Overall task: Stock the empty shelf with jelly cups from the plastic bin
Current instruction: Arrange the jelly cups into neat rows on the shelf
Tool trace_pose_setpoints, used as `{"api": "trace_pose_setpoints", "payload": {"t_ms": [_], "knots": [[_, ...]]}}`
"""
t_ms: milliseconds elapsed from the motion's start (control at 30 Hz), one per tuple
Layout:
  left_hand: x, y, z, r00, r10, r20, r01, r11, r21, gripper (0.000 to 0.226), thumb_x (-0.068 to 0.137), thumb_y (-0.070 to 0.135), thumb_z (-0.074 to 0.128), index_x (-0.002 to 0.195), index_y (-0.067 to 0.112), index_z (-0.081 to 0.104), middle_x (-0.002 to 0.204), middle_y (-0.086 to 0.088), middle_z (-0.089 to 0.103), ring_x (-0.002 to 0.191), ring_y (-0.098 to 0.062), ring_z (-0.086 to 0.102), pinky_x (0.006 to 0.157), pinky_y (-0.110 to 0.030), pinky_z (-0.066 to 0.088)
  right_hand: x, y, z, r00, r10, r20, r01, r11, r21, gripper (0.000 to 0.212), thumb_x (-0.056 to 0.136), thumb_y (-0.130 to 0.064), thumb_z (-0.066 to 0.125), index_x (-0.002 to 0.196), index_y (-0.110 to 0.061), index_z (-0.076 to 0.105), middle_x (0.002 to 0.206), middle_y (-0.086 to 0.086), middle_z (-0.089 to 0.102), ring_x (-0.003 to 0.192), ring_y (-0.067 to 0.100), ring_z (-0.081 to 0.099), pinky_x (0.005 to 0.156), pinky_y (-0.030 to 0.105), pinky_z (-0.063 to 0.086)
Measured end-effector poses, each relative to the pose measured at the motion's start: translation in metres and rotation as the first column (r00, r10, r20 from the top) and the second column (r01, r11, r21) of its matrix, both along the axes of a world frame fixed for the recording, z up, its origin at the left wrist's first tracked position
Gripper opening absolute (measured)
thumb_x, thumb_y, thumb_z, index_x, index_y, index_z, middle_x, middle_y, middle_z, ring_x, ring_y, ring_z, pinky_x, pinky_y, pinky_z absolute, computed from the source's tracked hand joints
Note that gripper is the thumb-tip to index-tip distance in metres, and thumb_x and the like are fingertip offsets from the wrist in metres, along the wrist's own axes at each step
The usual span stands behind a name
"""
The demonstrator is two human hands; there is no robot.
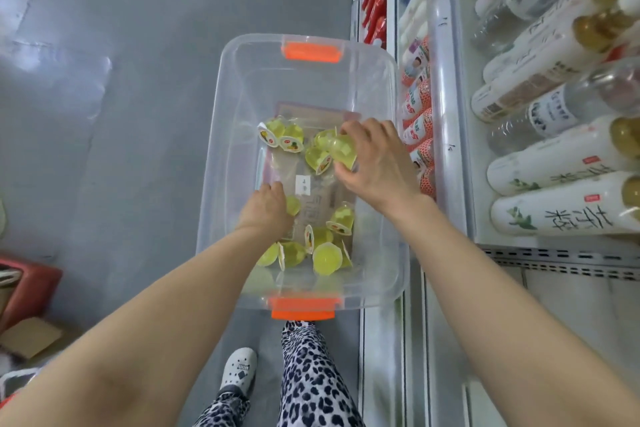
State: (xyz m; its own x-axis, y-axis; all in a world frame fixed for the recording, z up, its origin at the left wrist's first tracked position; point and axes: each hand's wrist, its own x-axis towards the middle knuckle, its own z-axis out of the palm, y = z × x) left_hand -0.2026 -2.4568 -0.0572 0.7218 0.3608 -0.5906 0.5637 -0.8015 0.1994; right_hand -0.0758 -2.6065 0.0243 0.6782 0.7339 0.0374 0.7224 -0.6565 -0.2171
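Jelly cups [327, 258], translucent yellow-green, printed lids [290, 145], perhaps fruit chunks inside

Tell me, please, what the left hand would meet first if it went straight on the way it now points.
The left hand would probably meet the jelly cup right beside it, then the floor of the plastic bin; depth is unclear.
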Motion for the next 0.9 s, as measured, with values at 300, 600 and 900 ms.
{"api": "trace_pose_setpoints", "payload": {"t_ms": [300,600,900], "knots": [[-0.029,0.003,0.083,0.924,0.066,0.377,-0.003,0.986,-0.164,0.05,0.084,0.023,0.065,0.13,0.016,0.044,0.124,-0.009,0.045,0.088,-0.021,0.046,0.075,-0.03,0.035,-0.063,-0.02,0.046,0.958,-0.199,-0.207,0.247,0.938,0.245,0.045,0.083,-0.033,0.068,0.122,-0.02,0.049,0.111,-0.004,0.046,0.087,0.013,0.055,0.072,0.028,0.045],[-0.112,-0.015,0.16,0.804,-0.061,0.592,0.222,0.953,-0.204,0.058,0.082,0.025,0.066,0.136,0.017,0.044,0.123,-0.008,0.057,0.105,-0.027,0.058,0.082,-0.03,0.042,-0.195,-0.084,0.108,0.899,-0.425,-0.109,0.436,0.841,0.321,0.049,0.08,-0.029,0.068,0.124,-0.016,0.051,0.114,0.006,0.057,0.104,0.024,0.055,0.086,0.036,0.046],[-0.17,-0.089,0.249,0.572,-0.309,0.76,0.568,0.817,-0.095,0.054,0.08,0.045,0.067,0.127,0.02,0.057,0.124,-0.003,0.061,0.113,-0.025,0.057,0.092,-0.036,0.045,-0.335,-0.173,0.204,0.745,-0.666,0.046,0.59,0.69,0.42,0.05,0.083,-0.036,0.071,0.124,-0.019,0.049,0.113,-0.002,0.06,0.099,0.015,0.056,0.073,0.021,0.032]]}}
